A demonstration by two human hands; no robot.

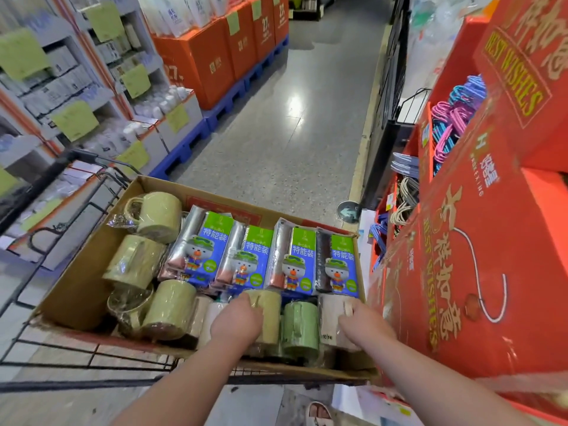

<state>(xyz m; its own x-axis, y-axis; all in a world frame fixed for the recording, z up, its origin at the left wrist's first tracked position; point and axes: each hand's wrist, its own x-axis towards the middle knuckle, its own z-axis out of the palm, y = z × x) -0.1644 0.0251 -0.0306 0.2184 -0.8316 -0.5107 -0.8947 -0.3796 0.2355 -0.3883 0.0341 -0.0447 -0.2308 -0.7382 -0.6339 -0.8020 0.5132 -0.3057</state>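
You are mid-pickup: your left hand (238, 322) has its fingers closed on an olive wrapped mug (270, 302) and your right hand (367, 325) on a cream mug (330, 305), both in the cardboard box's (76, 290) near row, so next lift both straight up.

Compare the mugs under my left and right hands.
Colour: the left hand grips a yellow-green mug; the right hand grips a cream mug.
Place: the yellow-green mug lies left of the green mug, the cream mug right of it, at the end wall of the cardboard box.
Print: the cream mug shows small dark lettering; none shows on the yellow-green mug.
Both lie in the box's near row.
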